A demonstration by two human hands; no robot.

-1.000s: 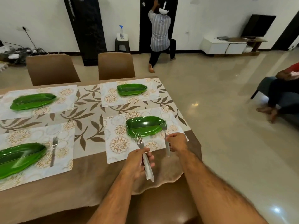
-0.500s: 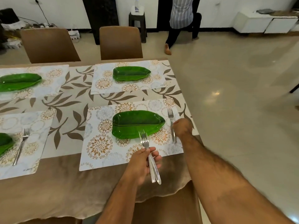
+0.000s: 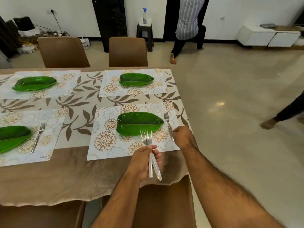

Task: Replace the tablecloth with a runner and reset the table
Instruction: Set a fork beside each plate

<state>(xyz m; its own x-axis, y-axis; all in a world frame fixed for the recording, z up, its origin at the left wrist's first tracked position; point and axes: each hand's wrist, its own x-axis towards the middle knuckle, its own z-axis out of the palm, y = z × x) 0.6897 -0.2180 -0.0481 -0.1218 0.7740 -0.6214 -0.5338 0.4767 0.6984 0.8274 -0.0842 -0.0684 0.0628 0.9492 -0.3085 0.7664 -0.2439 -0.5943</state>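
Four floral placemats lie on the table, each bearing one green leaf-shaped plate: the near right placemat point(image 3: 108, 142) with its plate point(image 3: 139, 123), the near left placemat point(image 3: 47, 122) with a plate point(image 3: 13, 137) cut off by the picture's edge, the far left placemat point(image 3: 69, 79) with a plate point(image 3: 34, 83), and the far right placemat point(image 3: 115, 88) with a plate point(image 3: 136, 79). Four forks show in all: one laid fork point(image 3: 37, 139) at 3 o'clock of the near left plate, one fork point(image 3: 168, 125) at 3 o'clock of the near right plate, and two held forks point(image 3: 148, 145). The runner point(image 3: 82, 102) is pale with brown leaf sprays and runs along the middle of the table beneath the placemats, over a plain tan tablecloth point(image 3: 57, 175) whose near edge hangs off the table. The forks are plain shiny steel with long flat handles. The left hand point(image 3: 144, 159) is closed around the two held forks, tines pointing to 12 o'clock over the near rim of the near right plate, handles sticking out toward 6 o'clock. The right hand point(image 3: 181, 135) rests curled at the right edge of the near right placemat, fingers at the handle of the fork there; whether they grip it I cannot tell. Three brown chair backs show, two at the far side point(image 3: 63, 52) point(image 3: 128, 51) and one at the near side point(image 3: 164, 208).
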